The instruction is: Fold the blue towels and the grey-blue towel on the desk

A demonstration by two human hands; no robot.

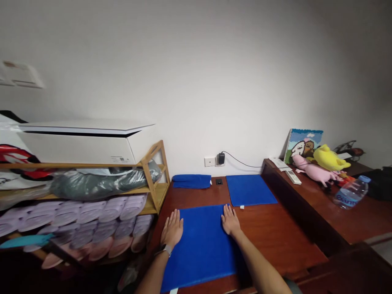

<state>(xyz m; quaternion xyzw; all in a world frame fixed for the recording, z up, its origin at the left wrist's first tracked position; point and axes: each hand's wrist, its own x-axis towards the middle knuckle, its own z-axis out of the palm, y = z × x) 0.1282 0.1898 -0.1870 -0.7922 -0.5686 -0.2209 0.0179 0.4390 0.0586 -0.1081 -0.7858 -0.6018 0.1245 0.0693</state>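
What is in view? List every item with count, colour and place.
towel: 1, blue, spread flat on desk under both hands
second towel: 1, blue, flat, behind the first
folded towel: 1, blue, by wall
desk: 1, red-brown wood
charger: 1, black, in wall socket
rack: 1, bamboo, left
slippers: many, lilac, on rack
box: 1, white, atop rack
plush toys: 2, pink and yellow, right desk
bottle: 1, clear, right desk
remote: 1, white, right desk
left hand: flat on towel's left edge
right hand: flat on towel's far right corner
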